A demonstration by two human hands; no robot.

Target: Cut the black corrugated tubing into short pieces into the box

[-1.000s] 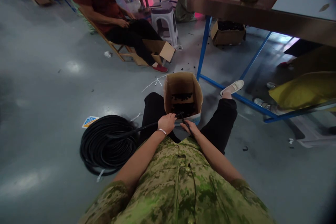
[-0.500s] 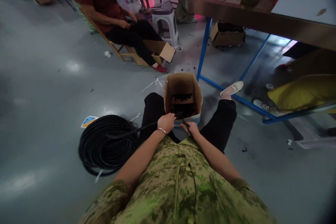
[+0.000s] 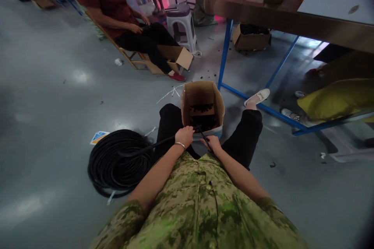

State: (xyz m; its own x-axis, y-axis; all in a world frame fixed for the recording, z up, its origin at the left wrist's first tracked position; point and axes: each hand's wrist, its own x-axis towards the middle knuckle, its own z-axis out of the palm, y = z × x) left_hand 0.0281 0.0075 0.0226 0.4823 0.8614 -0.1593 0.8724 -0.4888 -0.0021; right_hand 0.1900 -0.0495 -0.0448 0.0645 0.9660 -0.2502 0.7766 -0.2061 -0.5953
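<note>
Gripping a black hose (image 3: 154, 146), the left hand (image 3: 184, 136) has its fingers curled tight around it, knuckles up, with a thin bracelet (image 3: 180, 145) at the wrist. The hose runs out left of this hand, down over the person's left thigh, to a big coil (image 3: 117, 163) lying flat on the grey floor (image 3: 52, 105), well left of the hand. The hose's free end sticks out just right of the left hand, over the near rim of the box.

The right hand (image 3: 214, 144) sits just beside the left, fingers closed on a thin dark tool (image 3: 203, 135). The tool's tip reaches up-left to the hose end; the kind of tool is too small to tell. Both hands hover close to the person's lap, near the camouflage shirt (image 3: 198, 202).

An open cardboard box (image 3: 189, 97) stands just ahead of both hands, between the knees, with short black pieces (image 3: 203, 107) at the bottom. A white shoe (image 3: 257, 97) is ahead and right of the right hand, beside a blue table leg (image 3: 224, 54).

Far ahead-left of the left hand, a seated person in a red shirt (image 3: 102, 0) has both hands in the lap on a wooden chair (image 3: 131, 56), with another open box (image 3: 178, 56) at the feet. A white stool (image 3: 182, 27) stands beyond. A third box (image 3: 251, 39) is under the table (image 3: 277, 19), far ahead-right. A yellow bag (image 3: 336, 99) lies far right of the right hand.
</note>
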